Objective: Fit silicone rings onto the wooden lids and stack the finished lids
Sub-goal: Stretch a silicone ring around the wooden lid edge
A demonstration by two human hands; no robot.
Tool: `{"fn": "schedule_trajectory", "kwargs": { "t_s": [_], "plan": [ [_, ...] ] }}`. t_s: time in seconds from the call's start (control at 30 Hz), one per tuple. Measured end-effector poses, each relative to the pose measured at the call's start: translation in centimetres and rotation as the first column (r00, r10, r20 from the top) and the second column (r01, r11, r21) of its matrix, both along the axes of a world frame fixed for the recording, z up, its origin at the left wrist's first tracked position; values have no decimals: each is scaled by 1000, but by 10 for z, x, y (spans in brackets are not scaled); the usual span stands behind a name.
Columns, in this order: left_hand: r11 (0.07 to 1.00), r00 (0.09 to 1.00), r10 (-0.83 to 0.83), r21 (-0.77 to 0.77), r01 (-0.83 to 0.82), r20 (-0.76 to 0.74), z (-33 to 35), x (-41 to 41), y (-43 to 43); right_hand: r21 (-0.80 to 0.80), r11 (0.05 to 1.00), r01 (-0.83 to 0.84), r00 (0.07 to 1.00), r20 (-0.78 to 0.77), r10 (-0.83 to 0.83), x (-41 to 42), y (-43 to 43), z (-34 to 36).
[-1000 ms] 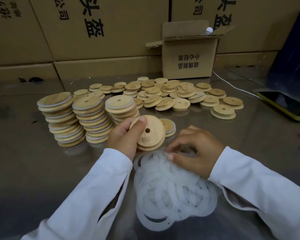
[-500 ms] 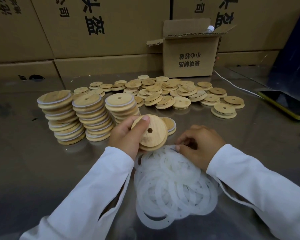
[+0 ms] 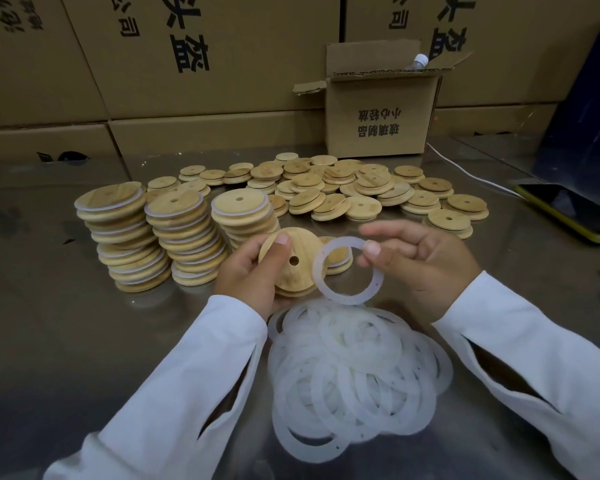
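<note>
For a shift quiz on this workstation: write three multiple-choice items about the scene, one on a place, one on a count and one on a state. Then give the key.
1. Where does the pile of loose rings lie?
A. on the table, close in front of the person
B. inside the small open box
C. on the phone

2. How many tall stacks of ringed lids stand at the left?
A. two
B. three
C. five

3. The left hand holds a wooden lid. What is the state of the silicone ring at the right hand?
A. seated around the lid
B. pinched in the air beside it
C. lying flat in the pile

Key:
1 A: the white pile rests on the metal surface.
2 B: three columns stand side by side.
3 B: thumb and finger pinch it, and it is not yet fitted.
</note>
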State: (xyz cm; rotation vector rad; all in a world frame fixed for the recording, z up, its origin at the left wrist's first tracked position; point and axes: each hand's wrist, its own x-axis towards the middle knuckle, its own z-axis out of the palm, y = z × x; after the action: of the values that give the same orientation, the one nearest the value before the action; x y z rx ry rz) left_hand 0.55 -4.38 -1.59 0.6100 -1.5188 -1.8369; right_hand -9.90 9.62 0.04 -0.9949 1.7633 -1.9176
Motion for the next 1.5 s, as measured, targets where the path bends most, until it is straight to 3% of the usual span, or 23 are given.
{"fn": "schedule_trajectory", "kwargs": {
  "t_s": [0.17,0.43,0.6,0.9,1.5],
  "plan": [
    [983,987,-157,87,160,-40,-1,2,4,29,1000,-12,997,71,10,8,-4,-4],
    [950,961,-273,150,275,-35,0,-1,8,-10,998,60,998,-20,-60,13,-9,-3],
    [937,940,-341,78,342,-31,-1,0,11,-21,995,94,991,-91,-95,17,-8,1],
    [903,904,-427,-64,424,-37,-2,2,17,-57,985,165,984,-64,-169,18,-10,1],
    [866,865,-499,-53,497,-46,-1,5,16,3,979,204,977,-63,-203,18,-10,0]
  ]
}}
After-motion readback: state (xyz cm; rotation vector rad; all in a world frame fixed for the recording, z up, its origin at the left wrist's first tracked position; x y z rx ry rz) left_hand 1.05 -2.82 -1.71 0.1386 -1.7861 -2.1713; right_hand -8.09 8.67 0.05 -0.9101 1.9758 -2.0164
